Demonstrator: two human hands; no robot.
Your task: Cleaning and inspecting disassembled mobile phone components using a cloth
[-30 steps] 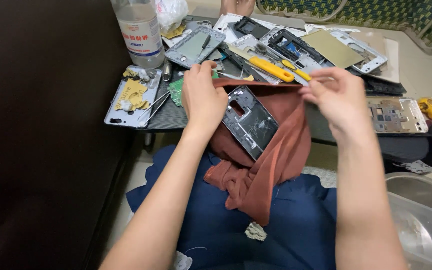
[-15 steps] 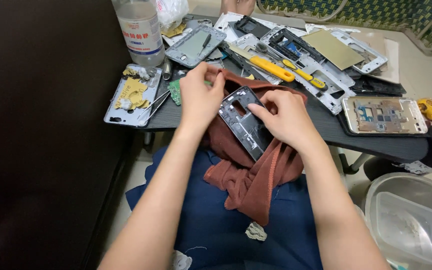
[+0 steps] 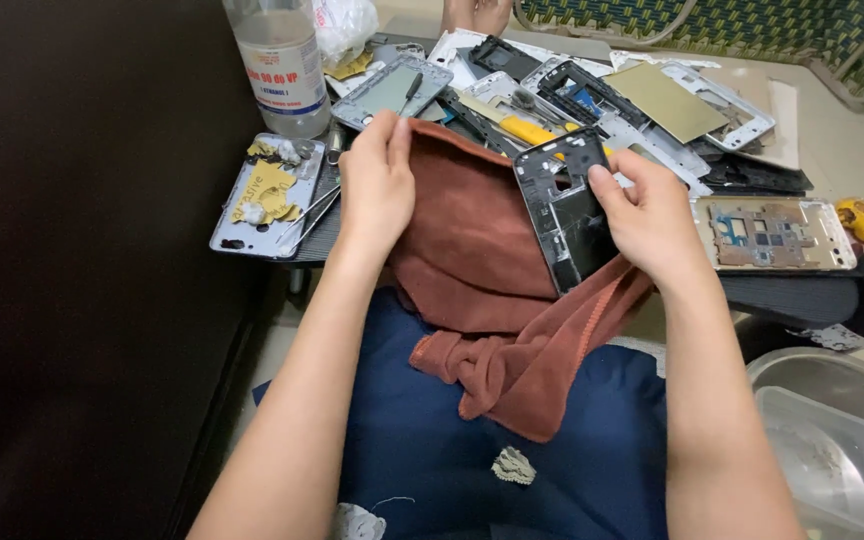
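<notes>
Looking down from the head cam, the black phone frame [image 3: 570,208] sits tilted over the near edge of the counter [image 3: 772,292], propped on the reddish-brown cloth [image 3: 477,240]; it looks light, thin and stiff but full of cutouts, so I'd guess it bends or snaps easily and is best held by its outer rails. The right hand [image 3: 652,215] has its grip clamped on the frame's right edge, thumb on the face. The left hand [image 3: 377,180] pinches the soft, floppy cloth's top corner.
</notes>
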